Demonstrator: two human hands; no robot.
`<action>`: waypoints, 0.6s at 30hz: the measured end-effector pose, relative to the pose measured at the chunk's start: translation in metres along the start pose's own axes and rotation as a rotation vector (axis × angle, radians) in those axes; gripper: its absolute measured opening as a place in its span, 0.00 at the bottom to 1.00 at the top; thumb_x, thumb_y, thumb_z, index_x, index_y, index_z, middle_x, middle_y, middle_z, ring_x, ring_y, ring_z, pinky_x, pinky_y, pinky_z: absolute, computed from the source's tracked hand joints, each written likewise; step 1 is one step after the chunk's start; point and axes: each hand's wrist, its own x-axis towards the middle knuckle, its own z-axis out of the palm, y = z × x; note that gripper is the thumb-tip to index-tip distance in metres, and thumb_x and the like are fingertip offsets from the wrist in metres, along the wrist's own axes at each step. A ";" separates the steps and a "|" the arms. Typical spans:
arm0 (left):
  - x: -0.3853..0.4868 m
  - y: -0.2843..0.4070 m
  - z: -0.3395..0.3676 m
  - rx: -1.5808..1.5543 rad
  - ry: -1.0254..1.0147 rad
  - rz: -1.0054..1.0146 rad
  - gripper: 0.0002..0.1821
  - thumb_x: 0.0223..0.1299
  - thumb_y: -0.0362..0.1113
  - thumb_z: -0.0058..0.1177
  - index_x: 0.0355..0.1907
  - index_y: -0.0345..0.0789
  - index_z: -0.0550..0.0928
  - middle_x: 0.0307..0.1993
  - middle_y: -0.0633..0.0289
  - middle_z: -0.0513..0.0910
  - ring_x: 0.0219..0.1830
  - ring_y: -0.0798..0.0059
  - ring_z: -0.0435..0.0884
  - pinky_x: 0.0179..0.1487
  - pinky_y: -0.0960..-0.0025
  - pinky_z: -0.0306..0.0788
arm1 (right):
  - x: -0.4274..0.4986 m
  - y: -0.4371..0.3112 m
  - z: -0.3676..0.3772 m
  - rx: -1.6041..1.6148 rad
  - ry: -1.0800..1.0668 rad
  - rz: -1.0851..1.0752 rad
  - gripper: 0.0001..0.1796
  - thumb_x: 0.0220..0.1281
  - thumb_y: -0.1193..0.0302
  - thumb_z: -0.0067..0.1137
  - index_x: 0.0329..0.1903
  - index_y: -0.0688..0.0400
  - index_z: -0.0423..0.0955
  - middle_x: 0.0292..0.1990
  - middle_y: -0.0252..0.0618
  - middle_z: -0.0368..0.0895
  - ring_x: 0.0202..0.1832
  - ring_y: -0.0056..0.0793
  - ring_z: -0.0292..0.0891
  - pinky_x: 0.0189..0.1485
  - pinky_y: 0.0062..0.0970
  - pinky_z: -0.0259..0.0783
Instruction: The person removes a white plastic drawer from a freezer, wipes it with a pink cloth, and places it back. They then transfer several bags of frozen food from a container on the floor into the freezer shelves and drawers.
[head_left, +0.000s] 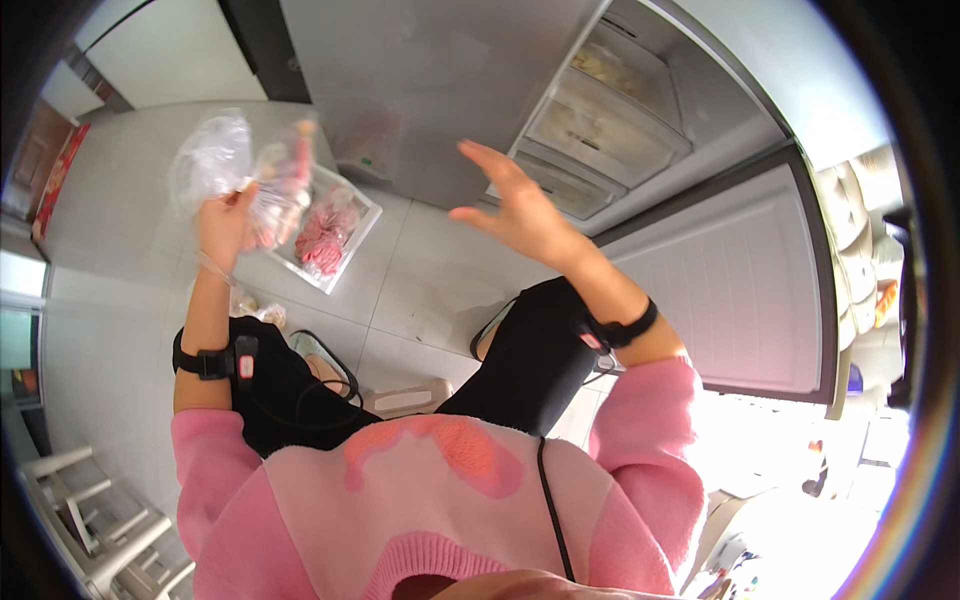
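Observation:
My left hand (225, 225) grips the gathered neck of a clear plastic bag (281, 199) with pale and pinkish food pieces inside, blurred by motion. Crumpled loose plastic (217, 154) billows above that hand. Beneath the bag, a white shallow bin (356, 244) rests on the tiled floor, partly hidden by it. A second clear bag of pink-red meat (328, 236) lies in the bin. My right hand (517, 206) is raised with nothing in it, thumb and fingers apart. It is in front of the refrigerator's open freezer compartment, nearest the translucent freezer drawers (607, 135).
The open freezer door (727, 285) extends along my right side. A grey closed refrigerator door (427, 82) stands ahead. Small plastic bags (262, 309) lie on the floor by my left foot. A stool (409, 396) is beneath me, and a pale chair (112, 525) stands lower left.

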 end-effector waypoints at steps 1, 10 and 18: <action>-0.003 0.019 0.013 -0.035 -0.080 0.080 0.17 0.59 0.43 0.61 0.29 0.28 0.83 0.17 0.65 0.78 0.20 0.82 0.71 0.24 0.69 0.67 | 0.006 -0.003 0.006 -0.114 0.081 -0.141 0.42 0.52 0.57 0.70 0.67 0.58 0.63 0.59 0.47 0.72 0.62 0.43 0.68 0.64 0.40 0.64; -0.076 0.162 0.157 -0.285 -0.613 0.558 0.10 0.59 0.29 0.57 0.42 0.28 0.82 0.31 0.57 0.85 0.30 0.73 0.83 0.36 0.70 0.75 | 0.004 0.002 -0.010 -0.159 -0.170 -0.090 0.35 0.47 0.46 0.67 0.52 0.56 0.75 0.44 0.46 0.82 0.52 0.47 0.75 0.60 0.39 0.66; -0.091 0.211 0.214 -0.367 -0.517 0.757 0.15 0.58 0.27 0.57 0.50 0.31 0.80 0.39 0.56 0.85 0.39 0.70 0.84 0.44 0.69 0.76 | -0.034 0.063 -0.054 -0.216 0.203 -0.134 0.18 0.48 0.64 0.67 0.43 0.56 0.79 0.32 0.41 0.83 0.33 0.43 0.78 0.41 0.36 0.75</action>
